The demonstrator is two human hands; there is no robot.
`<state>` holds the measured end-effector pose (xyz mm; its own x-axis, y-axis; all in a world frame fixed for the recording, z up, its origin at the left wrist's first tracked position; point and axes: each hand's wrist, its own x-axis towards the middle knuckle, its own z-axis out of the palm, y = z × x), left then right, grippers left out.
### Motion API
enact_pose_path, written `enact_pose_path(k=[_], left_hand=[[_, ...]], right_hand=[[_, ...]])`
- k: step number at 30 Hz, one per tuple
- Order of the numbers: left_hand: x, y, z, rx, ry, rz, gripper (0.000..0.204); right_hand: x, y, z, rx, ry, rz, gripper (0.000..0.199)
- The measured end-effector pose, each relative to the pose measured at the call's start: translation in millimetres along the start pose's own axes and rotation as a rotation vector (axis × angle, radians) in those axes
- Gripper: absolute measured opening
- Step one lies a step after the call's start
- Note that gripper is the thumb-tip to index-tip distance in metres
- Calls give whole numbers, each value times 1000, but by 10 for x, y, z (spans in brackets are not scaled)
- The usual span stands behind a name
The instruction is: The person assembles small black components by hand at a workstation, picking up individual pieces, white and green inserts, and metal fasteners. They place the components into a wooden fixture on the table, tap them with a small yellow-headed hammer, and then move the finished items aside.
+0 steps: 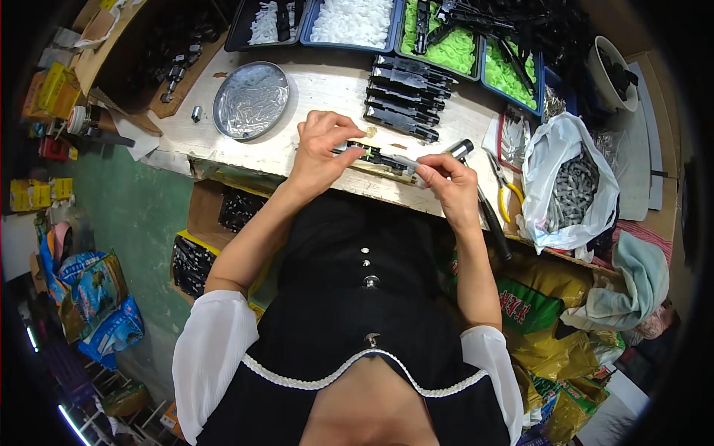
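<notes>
A long narrow black part (383, 158) with a small green piece on it lies along the near edge of the white worktable. The thumb and bent fingers of my left hand (320, 147) close around its left end, by the green piece. Between thumb and forefinger, my right hand (451, 186) pinches a small flat grey piece (404, 161), held against the right end of the black part. Several similar black parts (405, 97) lie in a stack beyond my hands.
A round metal tin (251, 100) stands at the left. Trays of white pieces (351, 22) and green pieces (446, 46) line the back. At the right are a black-handled hammer (491, 215), yellow-handled pliers (509, 195) and a white plastic bag (541, 167) of grey parts.
</notes>
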<state>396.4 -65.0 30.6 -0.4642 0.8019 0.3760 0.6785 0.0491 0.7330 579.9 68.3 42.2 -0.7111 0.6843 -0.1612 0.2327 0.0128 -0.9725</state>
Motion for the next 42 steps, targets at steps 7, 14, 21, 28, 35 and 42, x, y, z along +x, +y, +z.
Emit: enact_pose_path(k=[7,14,21,28,35,42], left_hand=[[-51,-71,153,149,-62,39,23],[-71,-85,166,129,-78,31,23],[-86,-100,174,116,-60,23,24],[-71,-109,185,102,-48,22,24],[-80,-117,185,102,-40,41,23],[-109,-119,185,101,-29,48,17]], right_hand=[[64,21,93,-5,-9,82,13],[87,59,122,-23,-21,41,13],[91,54,177,-95,-31,-54,13],[126,70,181,-129,-23,-55,12],[113,36,173,-239,-42,-140,10],[110,35,179,-259,-45,-135,10]])
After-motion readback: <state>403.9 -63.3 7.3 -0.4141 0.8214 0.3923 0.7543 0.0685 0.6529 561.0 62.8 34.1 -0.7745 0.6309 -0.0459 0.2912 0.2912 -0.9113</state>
